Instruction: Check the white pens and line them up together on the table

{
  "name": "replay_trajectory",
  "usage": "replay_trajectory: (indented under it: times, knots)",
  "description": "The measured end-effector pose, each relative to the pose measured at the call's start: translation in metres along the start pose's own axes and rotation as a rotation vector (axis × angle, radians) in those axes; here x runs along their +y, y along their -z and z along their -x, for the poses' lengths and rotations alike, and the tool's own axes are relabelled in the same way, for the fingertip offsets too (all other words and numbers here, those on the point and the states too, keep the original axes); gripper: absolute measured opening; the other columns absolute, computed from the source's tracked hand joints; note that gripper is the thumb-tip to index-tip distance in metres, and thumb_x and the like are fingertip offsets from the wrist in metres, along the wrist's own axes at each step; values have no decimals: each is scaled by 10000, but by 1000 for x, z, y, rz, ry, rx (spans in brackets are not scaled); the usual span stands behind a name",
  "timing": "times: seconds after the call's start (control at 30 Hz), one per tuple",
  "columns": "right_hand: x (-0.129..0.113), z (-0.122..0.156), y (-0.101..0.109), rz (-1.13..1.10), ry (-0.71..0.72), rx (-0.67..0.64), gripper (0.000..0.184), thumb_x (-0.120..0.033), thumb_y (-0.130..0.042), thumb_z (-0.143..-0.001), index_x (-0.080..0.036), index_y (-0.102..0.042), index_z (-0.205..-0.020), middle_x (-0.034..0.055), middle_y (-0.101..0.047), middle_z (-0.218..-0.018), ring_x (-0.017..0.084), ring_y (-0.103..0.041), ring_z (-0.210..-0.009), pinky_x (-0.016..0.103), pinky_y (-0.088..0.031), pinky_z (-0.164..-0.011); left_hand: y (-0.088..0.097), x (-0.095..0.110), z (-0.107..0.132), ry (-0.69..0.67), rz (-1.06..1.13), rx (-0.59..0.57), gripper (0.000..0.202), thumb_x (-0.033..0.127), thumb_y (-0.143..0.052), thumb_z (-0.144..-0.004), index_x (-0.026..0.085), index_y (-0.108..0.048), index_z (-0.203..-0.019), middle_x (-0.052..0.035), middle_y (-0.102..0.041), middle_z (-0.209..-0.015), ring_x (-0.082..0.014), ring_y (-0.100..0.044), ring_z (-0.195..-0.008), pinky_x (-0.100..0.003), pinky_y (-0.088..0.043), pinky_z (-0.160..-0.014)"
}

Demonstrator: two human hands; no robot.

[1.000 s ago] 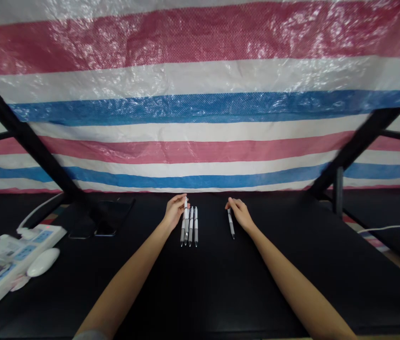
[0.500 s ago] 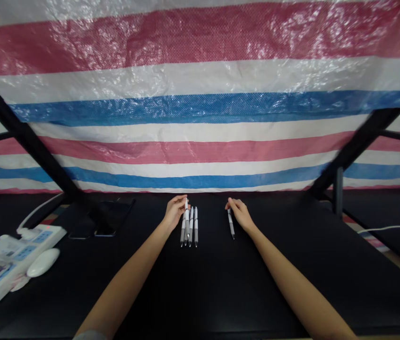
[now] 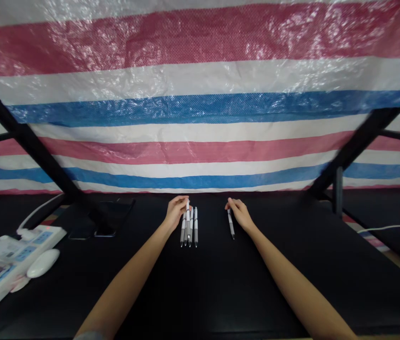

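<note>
Left hand [image 3: 175,211] pinches 1 pen [image 3: 187,221] just over the row of 4 pens [image 3: 196,227] on the desk [image 3: 200,293]; right hand [image 3: 240,211] pinches a separate pen [image 3: 231,224]. Looks mid-positioning; next move calls for not nudging the row

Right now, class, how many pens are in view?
6 visible: a row of four pens, a held pen in the left hand overlapping them, and a lone pen at the right hand. The overlap could hide another.
</note>
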State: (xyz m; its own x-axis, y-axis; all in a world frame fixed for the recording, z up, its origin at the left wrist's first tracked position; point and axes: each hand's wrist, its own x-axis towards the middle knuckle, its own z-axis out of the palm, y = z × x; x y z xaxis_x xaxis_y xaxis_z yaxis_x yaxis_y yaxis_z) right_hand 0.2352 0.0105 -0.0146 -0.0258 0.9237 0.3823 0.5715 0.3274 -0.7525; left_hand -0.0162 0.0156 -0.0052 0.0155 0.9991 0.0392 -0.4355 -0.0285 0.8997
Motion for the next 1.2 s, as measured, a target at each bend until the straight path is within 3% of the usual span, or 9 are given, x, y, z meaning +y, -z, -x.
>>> replay_trajectory:
  times: [0.2,0.43,0.63,0.9,1.0,1.1,1.2]
  knots:
    - [1,0,0,7,8,6,623,-655,-263,-854,-203,-606,-597,40,-592,-635,202,-544,-738,312,-399,-740,-5,-6,2,-90,-189,-48,369,366,-750,-615,161,-631,-898,2,-619,-728,-124,-616,-585,-268,-511,-591]
    - [-1,1,0,8,17,6,620,-653,-263,-856,-205,-599,-592,43,-598,-646,203,-541,-737,316,-398,-742,-5,-12,4,-403,-808,-116,217,277,-599,-778,188,-665,-964,-39,-679,-818,-166,-614,-790,-316,-467,-788]
    - [0,0,-1,32,17,7,626,-650,-248,-859,-205,-595,-589,38,-575,-614,201,-538,-722,316,-396,-728,-6,-12,6,-442,-1214,-158,178,252,-571,-811,225,-688,-943,-37,-689,-955,-217,-577,-949,-386,-404,-881]
    - [-4,2,1,221,77,39,482,-516,-342,-886,-202,-570,-600,35,-590,-628,192,-524,-691,299,-380,-695,-9,-12,9,-376,-1355,-220,218,302,-513,-859,249,-676,-995,-26,-658,-1058,-224,-529,-1030,-407,-354,-896]
    - [-9,5,0,360,-9,77,367,-468,-420,-862,-210,-552,-636,18,-551,-582,190,-520,-658,275,-344,-606,-10,-12,10,-363,-1370,-222,212,306,-513,-860,253,-684,-973,-25,-652,-1068,-224,-520,-1042,-406,-351,-894]
    - [-15,6,-2,446,-155,32,215,-418,-495,-824,-217,-570,-814,-9,-536,-567,180,-526,-601,260,-294,-551,-11,-11,10,-364,-1373,-224,216,314,-512,-862,249,-686,-973,-28,-650,-1071,-221,-517,-1046,-404,-350,-896]
    - [-21,6,-2,511,-199,-44,249,-327,-548,-781,-206,-538,-998,-17,-558,-602,179,-536,-612,261,-289,-579,-11,-11,11,-376,-1384,-235,238,379,-569,-823,248,-686,-984,-32,-646,-1080,-230,-514,-1043,-413,-348,-899]
